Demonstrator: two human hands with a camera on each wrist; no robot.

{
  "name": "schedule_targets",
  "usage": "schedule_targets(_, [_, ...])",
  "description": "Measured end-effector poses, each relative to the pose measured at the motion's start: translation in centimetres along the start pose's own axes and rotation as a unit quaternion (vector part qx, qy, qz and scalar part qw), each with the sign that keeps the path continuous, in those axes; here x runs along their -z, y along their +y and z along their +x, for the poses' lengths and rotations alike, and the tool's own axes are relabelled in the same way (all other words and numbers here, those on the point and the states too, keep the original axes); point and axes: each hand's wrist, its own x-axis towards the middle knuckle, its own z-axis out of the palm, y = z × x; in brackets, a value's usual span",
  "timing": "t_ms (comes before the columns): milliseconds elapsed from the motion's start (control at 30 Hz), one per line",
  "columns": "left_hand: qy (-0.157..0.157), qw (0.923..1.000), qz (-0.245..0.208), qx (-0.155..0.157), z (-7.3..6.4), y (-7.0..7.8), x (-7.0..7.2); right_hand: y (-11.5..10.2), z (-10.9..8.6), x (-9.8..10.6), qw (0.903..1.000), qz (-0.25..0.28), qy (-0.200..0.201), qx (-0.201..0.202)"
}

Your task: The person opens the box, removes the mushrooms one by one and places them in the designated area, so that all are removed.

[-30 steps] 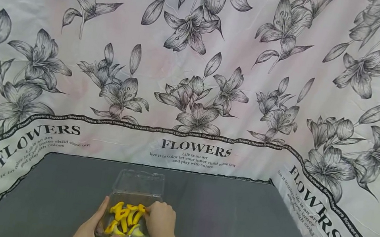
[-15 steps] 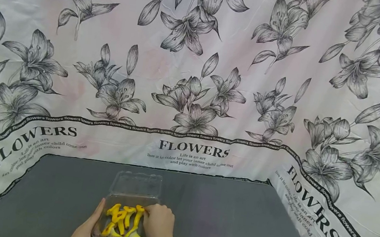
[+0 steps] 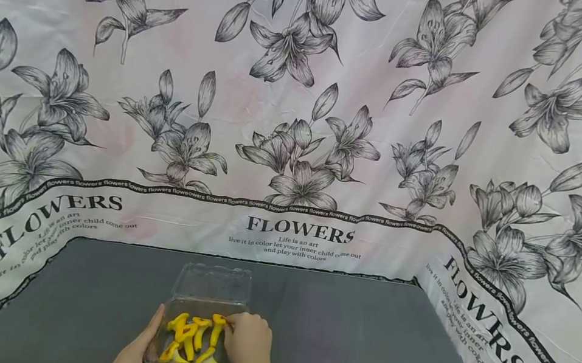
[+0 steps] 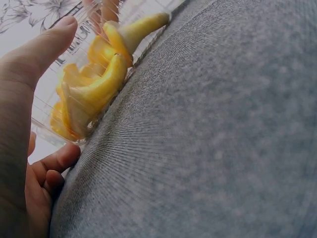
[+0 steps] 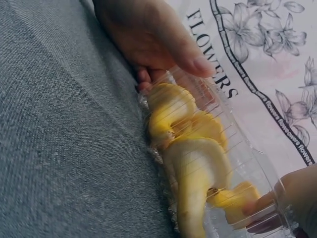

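Observation:
A clear plastic clamshell box (image 3: 153, 355) stands on the grey cloth, its lid (image 3: 214, 283) folded back. Several yellow mushrooms (image 3: 188, 340) with flared caps and pale stems lie in it; the wrist views show these mushrooms (image 4: 91, 96) through the ribbed wall. My left hand (image 3: 138, 351) grips the box at its left side, thumb along the front rim and fingers around the outer wall. At the right side, my right hand (image 3: 250, 342) reaches over the rim and pinches the cap of a yellow mushroom (image 3: 216, 332); its fingertips show behind the wall in the right wrist view.
A grey cloth-covered table (image 3: 359, 337) spreads around the box, mostly to its right. White curtain (image 3: 306, 147) printed with lilies and lettering encloses the table's back and both sides.
The mushroom at my right fingertips has shifted and now stands straighter along the box's right side. My left hand keeps its hold on the box.

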Motion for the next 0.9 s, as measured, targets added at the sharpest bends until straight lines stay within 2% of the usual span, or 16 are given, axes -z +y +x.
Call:
schedule_targets(133, [0.001, 1.0000, -0.002, 0.002, 0.0, 0.0, -0.1, 0.2, 0.0, 0.2, 0.9999, -0.004, 0.011, 0.009])
schedule_targets(267, [-0.002, 0.9999, 0.003, -0.010, 0.0, 0.0, -0.1, 0.6, 0.1, 0.4, 0.9996, 0.000, 0.020, 0.020])
schedule_targets(433, [-0.004, 0.9999, -0.005, -0.014, 0.0, 0.0, -0.1, 1.0, 0.2, 0.7, 0.9989, 0.025, 0.030, 0.025])
schedule_targets(700, [0.001, 0.9996, -0.023, -0.013, -0.4, 0.1, 0.0, 1.8, 1.0, 1.1, 0.9936, 0.110, 0.019, 0.019])
schedule_targets(900, [-0.001, 0.9990, -0.040, -0.020, -0.7, 0.2, 0.0, 2.9, 1.4, 1.6, 0.9829, 0.184, -0.006, -0.007])
